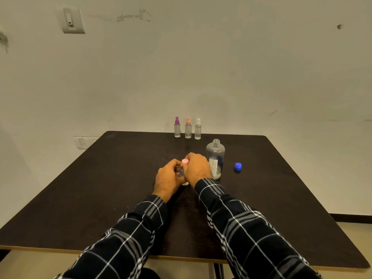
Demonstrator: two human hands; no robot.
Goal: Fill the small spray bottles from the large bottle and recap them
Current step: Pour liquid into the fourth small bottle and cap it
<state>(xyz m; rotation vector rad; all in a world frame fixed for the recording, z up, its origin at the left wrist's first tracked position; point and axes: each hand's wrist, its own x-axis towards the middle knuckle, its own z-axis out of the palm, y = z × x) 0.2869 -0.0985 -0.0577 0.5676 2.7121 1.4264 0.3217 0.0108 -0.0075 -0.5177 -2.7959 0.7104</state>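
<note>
Recapping stage: gripping small spray bottle [181, 171] in left hand [169, 176], pinching pink cap [185, 161] just above it with right hand [198, 168]; advising seating squarely before tightening.

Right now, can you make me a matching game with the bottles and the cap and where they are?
Things:
1. blue cap
2. large bottle
3. purple-topped bottle
4. white-topped bottle

Places or states:
A. left end of the back row
B. right end of the back row
C. lying farthest right
D. standing open, no cap on

Pairs: 1-C, 2-D, 3-A, 4-B
</note>
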